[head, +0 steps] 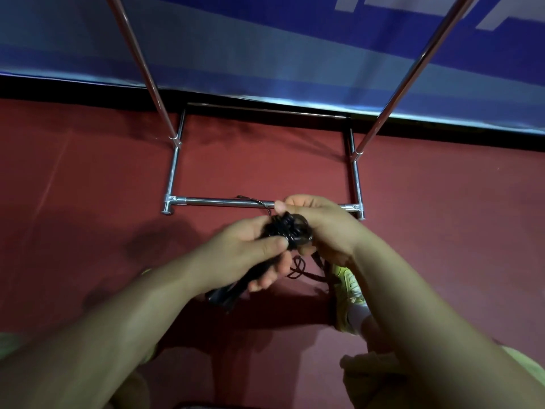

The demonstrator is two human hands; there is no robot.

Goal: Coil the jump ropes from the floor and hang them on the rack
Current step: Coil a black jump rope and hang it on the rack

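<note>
Two hands work one black jump rope [287, 231], held up above the red floor [88, 178]. The left hand [250, 249] grips the rope's bundled coils, thumb pressed across them, with the dark handles [233, 287] poking out below its palm. The right hand [318, 222] closes round the same bundle from the other side, pinching a strand at its top; a thin loose end arcs off to the left of it. Under the hands, one small loop [298, 268] of rope dangles, and one yellow-green shoe [349, 293] shows just below the right hand (the arm covers much of it). Beyond the hands stands one metal rack [224, 202], its base a rectangle of chrome tubes on the floor, two uprights rising out of view. The near base bar passes behind the right hand. Farthest off runs one blue banner [295, 60].
</note>
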